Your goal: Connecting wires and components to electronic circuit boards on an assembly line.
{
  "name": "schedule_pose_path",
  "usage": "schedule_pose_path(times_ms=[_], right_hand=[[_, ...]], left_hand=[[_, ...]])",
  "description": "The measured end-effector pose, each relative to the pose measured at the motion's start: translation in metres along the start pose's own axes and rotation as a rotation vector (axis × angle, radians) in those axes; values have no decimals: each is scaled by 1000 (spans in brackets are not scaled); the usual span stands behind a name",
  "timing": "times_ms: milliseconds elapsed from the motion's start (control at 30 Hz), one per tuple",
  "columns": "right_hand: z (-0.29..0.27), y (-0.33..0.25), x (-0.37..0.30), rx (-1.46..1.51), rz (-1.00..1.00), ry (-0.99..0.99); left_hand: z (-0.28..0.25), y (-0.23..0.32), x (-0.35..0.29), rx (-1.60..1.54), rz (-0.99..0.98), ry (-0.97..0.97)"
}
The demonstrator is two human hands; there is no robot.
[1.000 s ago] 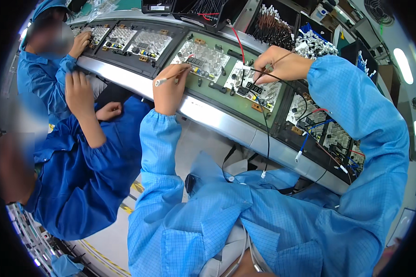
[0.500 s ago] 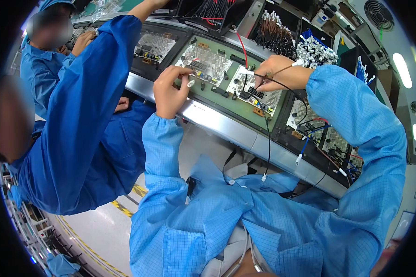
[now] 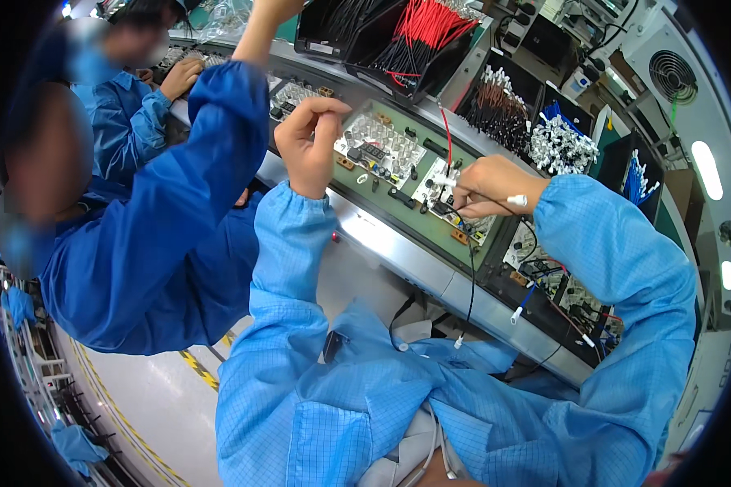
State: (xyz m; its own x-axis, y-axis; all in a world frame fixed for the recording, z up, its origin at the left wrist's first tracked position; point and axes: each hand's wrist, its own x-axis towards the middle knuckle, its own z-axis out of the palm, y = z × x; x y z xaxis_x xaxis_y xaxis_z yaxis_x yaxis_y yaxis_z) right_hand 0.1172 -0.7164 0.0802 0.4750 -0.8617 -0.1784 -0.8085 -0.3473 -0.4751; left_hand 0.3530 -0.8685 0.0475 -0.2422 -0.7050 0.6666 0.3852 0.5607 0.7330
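My right hand is closed over the right-hand circuit board, gripping a brown wire. The white connector at the wire's end sticks out beside my wrist. The fingertips and the wire's other end are partly hidden. A red wire rises from the board's far side. A black wire runs from it over the front rail, its white plug hanging down. My left hand is held with curled fingers beside the left circuit board, which carries a dark digit display. What its fingers hold, if anything, cannot be made out.
Both boards sit in a green fixture behind a metal rail. Beyond stand bins of red wires, brown wires and white-tipped blue wires. At left, a co-worker's dark blue sleeve reaches across the line.
The whole view has shifted, so the boards appear lower and further right. My left hand has moved up off the near edge of the left board. My right hand stays at the right board.
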Motion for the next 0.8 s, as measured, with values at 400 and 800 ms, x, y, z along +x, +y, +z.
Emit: schedule_pose_path(times_ms=[400,800], right_hand=[[-6,8,-5,-42,40,-24],[-15,7,-17,-197,39,-51]], left_hand=[[-4,-7,35,364,-66,-115],[33,-212,219,1250,-138,-306]])
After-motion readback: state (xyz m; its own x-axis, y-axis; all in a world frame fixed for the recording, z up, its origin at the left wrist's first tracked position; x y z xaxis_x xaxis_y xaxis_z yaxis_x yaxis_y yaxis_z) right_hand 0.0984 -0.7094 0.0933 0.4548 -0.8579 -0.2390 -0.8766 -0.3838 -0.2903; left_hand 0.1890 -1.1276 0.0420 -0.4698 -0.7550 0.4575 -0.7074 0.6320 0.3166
